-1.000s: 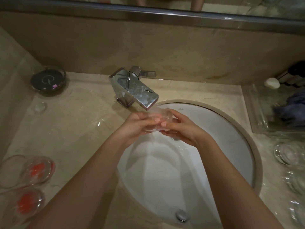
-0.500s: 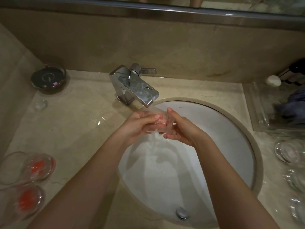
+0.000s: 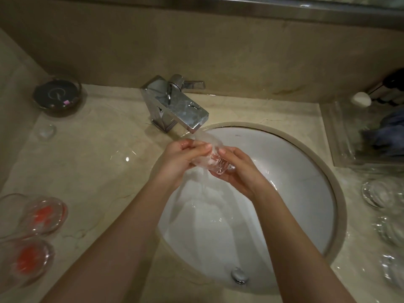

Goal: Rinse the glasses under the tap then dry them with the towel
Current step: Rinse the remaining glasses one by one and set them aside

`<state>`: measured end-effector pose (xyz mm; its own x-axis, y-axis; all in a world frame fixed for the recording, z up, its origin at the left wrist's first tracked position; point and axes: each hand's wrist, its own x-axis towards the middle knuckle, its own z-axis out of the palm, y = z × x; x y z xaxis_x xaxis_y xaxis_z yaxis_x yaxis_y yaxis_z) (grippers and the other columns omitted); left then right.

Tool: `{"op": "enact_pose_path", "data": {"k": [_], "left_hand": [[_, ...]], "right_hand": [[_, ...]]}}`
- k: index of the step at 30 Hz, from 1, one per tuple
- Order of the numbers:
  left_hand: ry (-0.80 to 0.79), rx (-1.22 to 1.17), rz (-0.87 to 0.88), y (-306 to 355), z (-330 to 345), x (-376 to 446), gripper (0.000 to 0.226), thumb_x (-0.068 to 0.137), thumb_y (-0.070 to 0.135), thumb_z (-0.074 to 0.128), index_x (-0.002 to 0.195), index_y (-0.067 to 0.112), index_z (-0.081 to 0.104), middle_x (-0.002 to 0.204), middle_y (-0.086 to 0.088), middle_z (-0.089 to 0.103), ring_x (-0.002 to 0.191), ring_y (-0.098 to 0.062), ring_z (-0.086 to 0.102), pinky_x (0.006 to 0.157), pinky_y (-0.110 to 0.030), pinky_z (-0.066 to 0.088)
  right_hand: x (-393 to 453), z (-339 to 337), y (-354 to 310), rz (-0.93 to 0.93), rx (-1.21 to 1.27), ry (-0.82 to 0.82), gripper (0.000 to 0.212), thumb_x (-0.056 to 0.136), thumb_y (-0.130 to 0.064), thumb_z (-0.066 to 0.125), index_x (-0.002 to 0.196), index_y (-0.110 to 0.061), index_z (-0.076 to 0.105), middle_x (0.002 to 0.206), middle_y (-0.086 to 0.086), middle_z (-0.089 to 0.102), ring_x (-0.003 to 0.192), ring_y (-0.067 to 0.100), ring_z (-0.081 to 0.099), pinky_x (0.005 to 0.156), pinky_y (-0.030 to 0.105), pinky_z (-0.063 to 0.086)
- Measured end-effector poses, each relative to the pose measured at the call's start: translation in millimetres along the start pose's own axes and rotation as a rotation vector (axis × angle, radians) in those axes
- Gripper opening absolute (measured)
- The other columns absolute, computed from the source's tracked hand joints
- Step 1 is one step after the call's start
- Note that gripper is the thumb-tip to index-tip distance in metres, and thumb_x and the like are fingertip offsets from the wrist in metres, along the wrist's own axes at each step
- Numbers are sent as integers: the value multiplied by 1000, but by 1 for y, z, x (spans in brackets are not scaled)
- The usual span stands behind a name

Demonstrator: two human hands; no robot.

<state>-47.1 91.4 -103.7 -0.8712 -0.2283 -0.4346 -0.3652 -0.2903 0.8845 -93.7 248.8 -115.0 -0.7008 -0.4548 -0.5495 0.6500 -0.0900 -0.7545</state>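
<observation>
A small clear glass (image 3: 215,164) lies on its side between my two hands, just under the chrome tap (image 3: 175,106), over the white sink (image 3: 301,171). Water runs from the spout over the glass and down into the basin. My left hand (image 3: 183,158) grips the glass from the left with curled fingers. My right hand (image 3: 238,169) cups it from below and the right. Two glasses with red residue (image 3: 41,215) (image 3: 26,261) lie at the counter's left edge. Several clear glasses (image 3: 378,193) stand on the right.
A dark round dish (image 3: 56,95) sits at the back left, a small clear lid (image 3: 47,131) in front of it. A clear tray (image 3: 341,138) at the back right holds a bluish cloth (image 3: 387,132) and a white soap (image 3: 360,99). The drain plug (image 3: 239,275) lies near the basin's front.
Both hands have stayed under the spout, shifting around the glass. The glass now lies lower in my right palm, with water pouring over it.
</observation>
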Motion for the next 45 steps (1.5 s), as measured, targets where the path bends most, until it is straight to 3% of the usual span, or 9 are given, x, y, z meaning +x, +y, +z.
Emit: {"op": "enact_pose_path", "data": {"k": [4,10,15,19,24,29,35,41,45], "left_hand": [[181,-78,77,-16,13,2,61,63,36,84,114,9,64,108,-3,69,95,-17,68,77,-28,53],[307,-220,18,-34,19,3,70,60,51,86,117,20,58,109,-7,70,94,-24,71,85,-39,57],[319,-172,40,-33,28,3,43,85,41,70,121,21,55,104,3,69,86,-15,72,65,-29,56],[310,-166,113,-32,26,1,44,89,46,64,129,31,54,119,4,69,103,-13,69,92,-38,55],[259,-103,156,-36,23,1,63,79,60,60,133,30,51,122,0,67,106,-18,68,92,-43,55],[250,-136,91,-38,18,7,58,83,60,54,133,30,55,124,0,67,111,-18,66,95,-39,52],[249,-139,49,-44,16,10,41,97,45,53,133,25,55,121,0,69,105,-15,69,90,-34,54],[268,-140,-12,-43,16,10,77,71,66,56,137,25,52,127,-2,65,108,-18,68,97,-39,52],[251,-145,-31,-44,15,7,51,91,53,52,133,24,55,122,-1,68,104,-16,69,88,-33,54]], "right_hand": [[0,16,23,-20,186,56,24,97,-27,54,104,-4,58,90,12,65,74,20,69,80,38,58],[1,32,34,118,87,100,46,100,-48,38,96,-11,65,77,5,72,83,20,67,85,38,54],[6,41,32,-31,-122,159,50,92,-55,50,118,-13,48,98,7,69,86,23,70,81,40,58],[15,44,31,38,49,-4,65,95,-65,26,123,-19,62,119,11,68,111,27,65,102,53,45],[23,54,29,-15,-79,204,66,83,-70,51,120,-15,49,115,6,64,100,21,68,85,44,57],[26,49,31,82,67,97,63,93,-69,30,120,-23,64,116,5,70,104,20,68,91,42,53],[30,50,39,39,64,168,70,84,-67,53,116,-6,65,114,21,68,99,29,70,74,43,59],[30,46,42,47,-30,143,72,76,-77,47,108,-18,72,107,7,73,98,22,71,82,40,57],[26,47,45,15,-13,165,72,70,-73,59,107,-13,71,104,10,74,96,23,71,85,43,57]]}}
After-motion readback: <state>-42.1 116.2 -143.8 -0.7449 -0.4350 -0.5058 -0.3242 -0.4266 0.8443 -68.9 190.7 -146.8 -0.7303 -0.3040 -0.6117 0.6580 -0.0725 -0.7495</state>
